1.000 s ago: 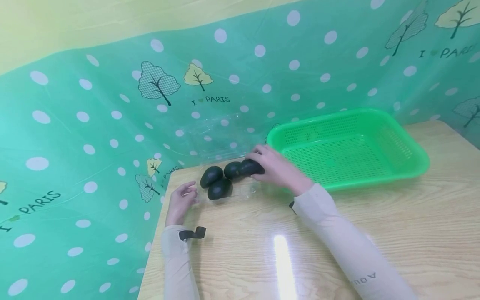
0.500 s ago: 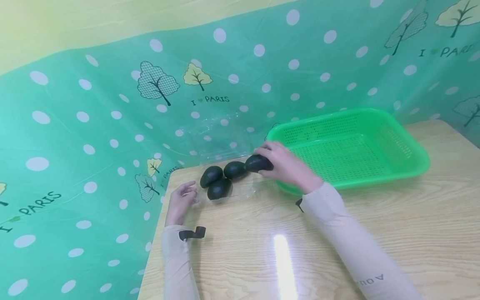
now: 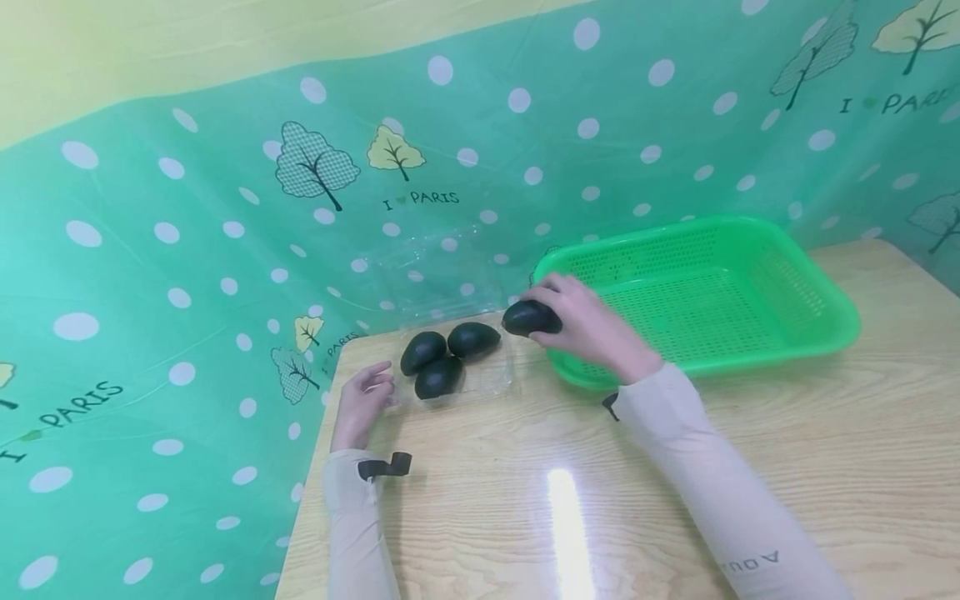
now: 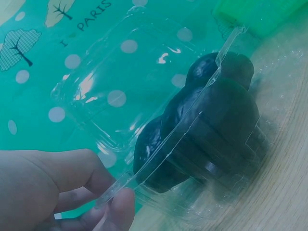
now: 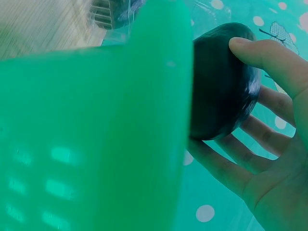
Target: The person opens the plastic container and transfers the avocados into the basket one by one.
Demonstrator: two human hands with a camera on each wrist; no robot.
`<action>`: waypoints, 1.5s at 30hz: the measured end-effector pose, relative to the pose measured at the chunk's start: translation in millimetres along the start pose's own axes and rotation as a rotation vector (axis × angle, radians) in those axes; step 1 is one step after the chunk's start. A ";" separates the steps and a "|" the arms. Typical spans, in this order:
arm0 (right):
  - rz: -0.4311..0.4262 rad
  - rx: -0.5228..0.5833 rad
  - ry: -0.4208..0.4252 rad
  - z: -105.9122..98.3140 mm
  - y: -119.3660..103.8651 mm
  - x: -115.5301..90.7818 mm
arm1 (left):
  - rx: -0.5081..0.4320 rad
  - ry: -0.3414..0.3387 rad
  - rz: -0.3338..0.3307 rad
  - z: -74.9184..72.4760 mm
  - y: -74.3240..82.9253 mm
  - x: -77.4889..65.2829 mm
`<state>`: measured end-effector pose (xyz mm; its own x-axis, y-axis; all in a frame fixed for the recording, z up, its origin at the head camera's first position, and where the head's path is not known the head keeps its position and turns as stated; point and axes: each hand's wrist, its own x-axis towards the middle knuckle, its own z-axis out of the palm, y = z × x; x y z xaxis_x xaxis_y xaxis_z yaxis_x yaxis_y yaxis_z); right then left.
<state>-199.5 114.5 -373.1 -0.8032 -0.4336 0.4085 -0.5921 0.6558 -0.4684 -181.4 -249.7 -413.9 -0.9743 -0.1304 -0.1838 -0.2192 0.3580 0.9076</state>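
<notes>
My right hand (image 3: 592,329) holds a dark avocado (image 3: 528,318) between thumb and fingers, beside the near-left corner of the green basket (image 3: 821,350). In the right wrist view the basket's rim hides part of this avocado (image 5: 224,82). Three more dark avocados (image 3: 440,379) lie together in a clear plastic clamshell box (image 3: 491,382), whose lid (image 4: 115,72) stands raised at the back. At the box's left side is my left hand (image 3: 362,407). Its thumb and fingers pinch the box's rim (image 4: 120,182), as the left wrist view shows.
A green curtain (image 3: 225,333) with white dots and trees hangs right behind the box and basket, and along the left of the wooden table (image 3: 480,508). The basket has a raised rim and slotted walls.
My right hand has lifted one avocado away from the others and carried it rightward and up toward the basket. My left hand has stayed at the box.
</notes>
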 end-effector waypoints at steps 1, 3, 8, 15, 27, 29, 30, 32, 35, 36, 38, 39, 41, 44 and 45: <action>0.001 -0.002 0.001 -0.5 0.8 -0.5 | 0.000 0.002 -0.002 0.2 0.5 -0.4; 0.008 -0.003 0.002 -1.4 2.9 -1.5 | 0.001 0.004 -0.005 0.5 1.3 -0.9; 0.028 0.001 0.002 -4.3 6.8 -3.8 | 0.001 0.006 -0.009 -0.8 -3.1 3.3; 0.094 0.007 0.001 -8.0 16.2 -8.8 | -0.019 0.017 0.016 -2.4 -27.0 21.1; 0.165 0.022 0.001 -7.4 33.2 -16.3 | -0.007 -0.007 0.004 -1.5 -4.4 4.8; 0.176 0.028 -0.006 -7.2 35.3 -17.7 | -0.007 -0.007 0.008 -1.5 -2.7 3.3; 0.186 0.034 -0.005 -7.2 36.2 -18.5 | -0.009 -0.007 0.008 -1.6 -2.6 3.3; 0.197 0.044 -0.008 -6.8 38.2 -20.2 | -0.019 -0.008 0.007 -2.3 -5.3 6.0; 0.219 0.056 -0.010 -6.2 41.6 -23.0 | -0.037 -0.005 0.001 -3.3 -14.3 14.6; 0.229 0.057 -0.012 -6.1 42.6 -23.9 | -0.040 -0.003 -0.001 -3.7 -17.8 17.6; 0.245 0.055 -0.016 -5.4 45.2 -25.4 | -0.046 0.001 0.001 -4.5 -26.3 24.3; 0.251 0.057 -0.018 -5.2 46.4 -26.1 | -0.046 0.001 0.005 -4.8 -29.7 26.8; 0.264 0.054 -0.023 -4.5 48.2 -27.3 | -0.041 0.003 0.012 -5.1 -34.6 29.7; 0.274 0.055 -0.033 -3.6 49.6 -28.0 | -0.035 0.006 0.023 -5.6 -37.0 30.0; 0.278 0.052 -0.040 -3.1 50.0 -28.2 | -0.032 0.007 0.025 -6.0 -37.1 29.7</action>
<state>-206.2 161.4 -405.6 -0.9367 -0.2659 0.2278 -0.3502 0.7210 -0.5979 -201.9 -272.4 -450.9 -0.9790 -0.1281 -0.1588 -0.1932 0.3316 0.9234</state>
